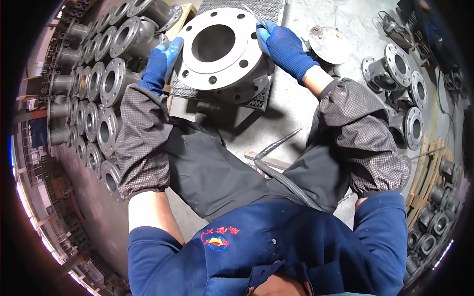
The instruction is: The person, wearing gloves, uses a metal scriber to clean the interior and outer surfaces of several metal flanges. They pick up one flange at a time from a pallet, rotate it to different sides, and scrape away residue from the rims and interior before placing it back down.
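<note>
A grey flanged pipe fitting (246, 42) rests on a ridged metal work surface (259, 102), tilted so its round flange with bolt holes faces me. My left hand (167, 55), in a blue knit glove with a pale coated grip, is closed on the flange's left edge. On the opposite edge, my right hand (285, 45) grips the rim in a matching glove. A thin pointed rod (251, 12) juts up and left beside the right fingers; whether they hold it, I cannot tell. The fitting's lower body is partly hidden behind its flange.
Rows of similar flanged fittings (105, 132) crowd the left, and several more (396, 63) stand at the right. Between my legs lies a corrugated hose (291, 190) with a slim dark nozzle, across a wooden strip (271, 162). A stained pale disc (328, 44) sits beyond my right hand.
</note>
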Motion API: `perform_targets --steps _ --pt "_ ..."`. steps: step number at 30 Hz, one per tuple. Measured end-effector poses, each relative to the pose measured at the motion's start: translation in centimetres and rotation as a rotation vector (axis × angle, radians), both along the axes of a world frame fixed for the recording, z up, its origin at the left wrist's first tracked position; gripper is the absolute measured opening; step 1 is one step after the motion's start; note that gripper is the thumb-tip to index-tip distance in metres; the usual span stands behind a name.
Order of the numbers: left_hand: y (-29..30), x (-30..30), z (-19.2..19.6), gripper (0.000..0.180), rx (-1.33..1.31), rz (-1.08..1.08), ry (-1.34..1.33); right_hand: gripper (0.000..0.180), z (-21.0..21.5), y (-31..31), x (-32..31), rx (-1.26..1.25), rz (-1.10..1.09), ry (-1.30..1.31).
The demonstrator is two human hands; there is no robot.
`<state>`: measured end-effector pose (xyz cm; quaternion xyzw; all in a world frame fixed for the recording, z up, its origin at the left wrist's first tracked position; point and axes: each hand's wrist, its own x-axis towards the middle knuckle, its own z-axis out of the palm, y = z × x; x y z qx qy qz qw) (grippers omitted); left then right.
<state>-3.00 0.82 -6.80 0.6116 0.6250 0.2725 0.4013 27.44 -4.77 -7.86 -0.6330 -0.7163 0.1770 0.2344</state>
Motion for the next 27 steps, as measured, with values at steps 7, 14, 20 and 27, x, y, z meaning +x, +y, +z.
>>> perform_targets --steps 7,14,20,27 --pt "0.9 0.3 -0.3 0.037 0.301 -0.441 0.013 0.035 -1.7 -1.0 1.2 0.049 -0.087 0.351" --pt "1.8 -0.9 -3.2 0.038 0.235 -0.394 -0.281 0.037 -2.5 -0.7 1.6 0.016 0.073 0.634" --pt "1.4 2.4 -1.4 0.034 0.881 -0.536 0.349 0.043 -1.3 -1.2 4.3 0.315 0.313 0.1" --pt "-1.7 4.7 1.3 0.032 0.93 -0.558 0.273 0.057 -2.3 -1.8 5.3 0.133 0.116 0.108"
